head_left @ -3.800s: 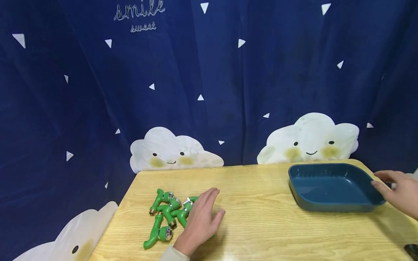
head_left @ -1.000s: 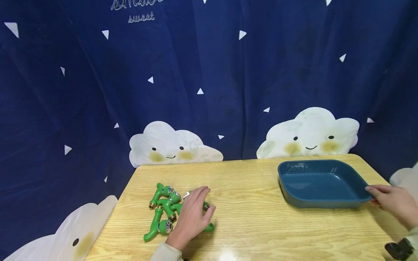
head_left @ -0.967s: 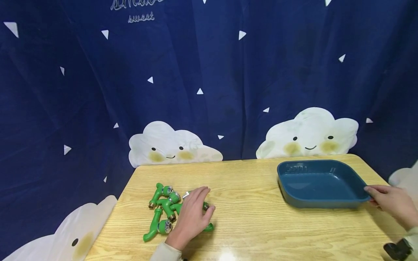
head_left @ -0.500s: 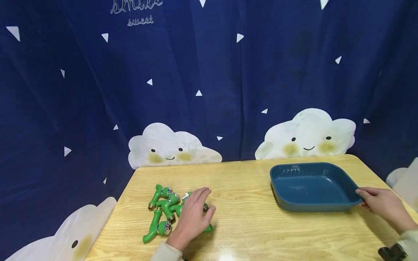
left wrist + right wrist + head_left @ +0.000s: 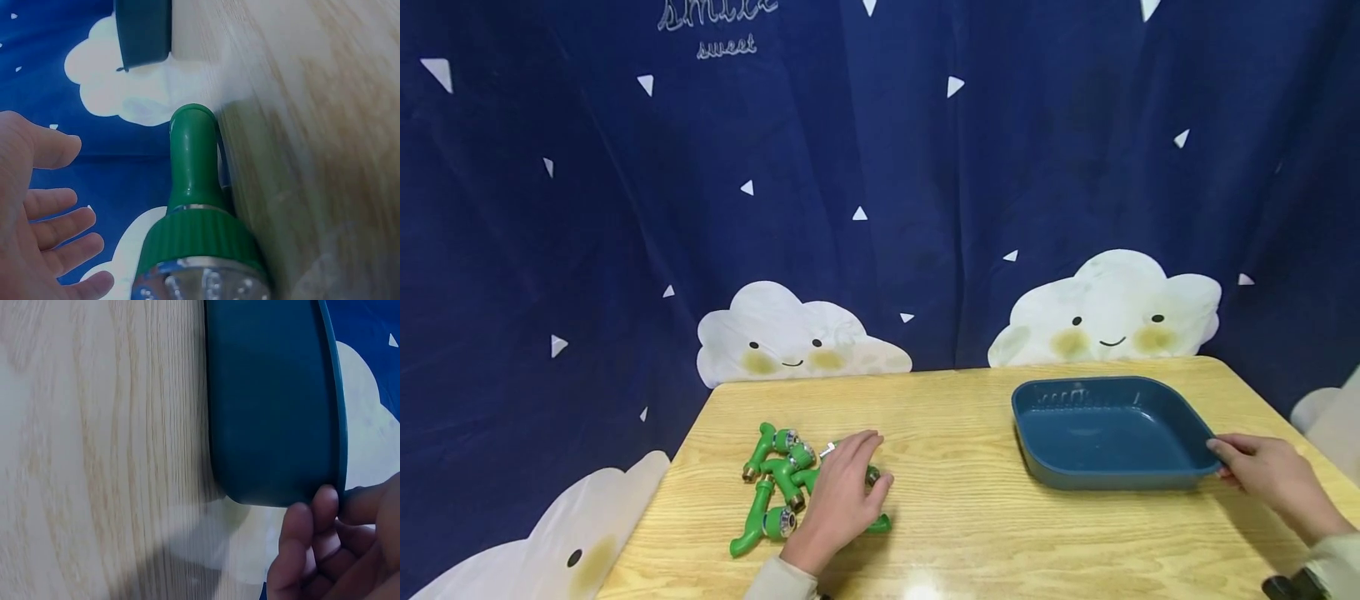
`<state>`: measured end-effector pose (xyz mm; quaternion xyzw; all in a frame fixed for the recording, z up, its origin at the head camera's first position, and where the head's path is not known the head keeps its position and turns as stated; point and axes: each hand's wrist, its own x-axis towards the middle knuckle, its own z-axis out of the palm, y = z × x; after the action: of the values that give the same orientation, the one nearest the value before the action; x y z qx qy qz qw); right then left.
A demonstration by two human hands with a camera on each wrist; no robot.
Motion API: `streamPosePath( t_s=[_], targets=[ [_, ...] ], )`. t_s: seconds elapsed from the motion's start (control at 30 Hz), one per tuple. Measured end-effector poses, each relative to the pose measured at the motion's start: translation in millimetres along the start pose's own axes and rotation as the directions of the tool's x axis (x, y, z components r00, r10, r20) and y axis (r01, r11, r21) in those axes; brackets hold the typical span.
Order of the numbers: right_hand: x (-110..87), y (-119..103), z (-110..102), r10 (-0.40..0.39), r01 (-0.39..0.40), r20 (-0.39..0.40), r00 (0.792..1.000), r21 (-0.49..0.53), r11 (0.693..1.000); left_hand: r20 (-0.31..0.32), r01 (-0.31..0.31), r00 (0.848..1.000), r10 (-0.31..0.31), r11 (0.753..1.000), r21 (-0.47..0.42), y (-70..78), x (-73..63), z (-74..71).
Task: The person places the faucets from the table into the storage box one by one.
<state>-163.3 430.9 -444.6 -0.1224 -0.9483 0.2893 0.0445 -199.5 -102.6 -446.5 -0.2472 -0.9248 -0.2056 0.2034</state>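
On the left of the table, several green faucets (image 5: pixel 753 530) with chrome-trimmed handles lie in a loose cluster. My left hand (image 5: pixel 846 496) hovers over the right part of the cluster with fingers extended and thumb apart, partly hiding the faucets under it. In the left wrist view, one green faucet (image 5: pixel 194 162) lies beside the spread fingers (image 5: pixel 65 228), untouched by them. Over on the right, my right hand (image 5: pixel 1273 479) pinches the right rim of a dark teal rectangular tray (image 5: pixel 1120 481). Thumb and fingertips (image 5: pixel 325 503) close on the tray's corner edge in the right wrist view.
The wooden table (image 5: pixel 955 500) ends at a navy curtain (image 5: pixel 820 150) printed with white clouds and triangles. Bare wood lies between the faucets and the tray. A black strap (image 5: pixel 1292 585) shows at the right wrist.
My right hand has come to the tray's rim and taken hold of it. The tray has slid left across the table with it. My left hand has hardly moved.
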Motion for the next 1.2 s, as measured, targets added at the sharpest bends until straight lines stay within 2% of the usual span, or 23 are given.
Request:
streamPosePath(
  t_s=[0.2, 0.43, 0.8, 1.2],
  targets=[
    [-3.2, -6.1, 7.2, -0.034, 0.033, 0.017, 0.999, 0.016, 0.999, 0.005, -0.003, 1.0, 0.003, 1.0, 0.006, -1.7, -2.0, 1.1],
    [-4.8, -18.1, 10.0, 0.001, -0.001, 0.105, 0.995, 0.005, 1.0, 0.024, 0.007, 1.0, -0.007, 1.0, 0.002, -2.6, -2.1, -1.8],
    [-11.0, -34.2, 23.1, -0.051, 0.044, 0.111, 0.993, 0.062, 0.997, 0.033, 0.029, 0.999, -0.029, 1.0, -0.011, -5.4, -6.1, -2.0],
    [-16.7, -49.2, 34.5, -0.109, 0.103, 0.1, 0.989, 0.062, 0.993, 0.023, 0.021, 1.0, -0.021, 1.0, -0.009, -6.0, -7.7, 0.3]
  ],
)
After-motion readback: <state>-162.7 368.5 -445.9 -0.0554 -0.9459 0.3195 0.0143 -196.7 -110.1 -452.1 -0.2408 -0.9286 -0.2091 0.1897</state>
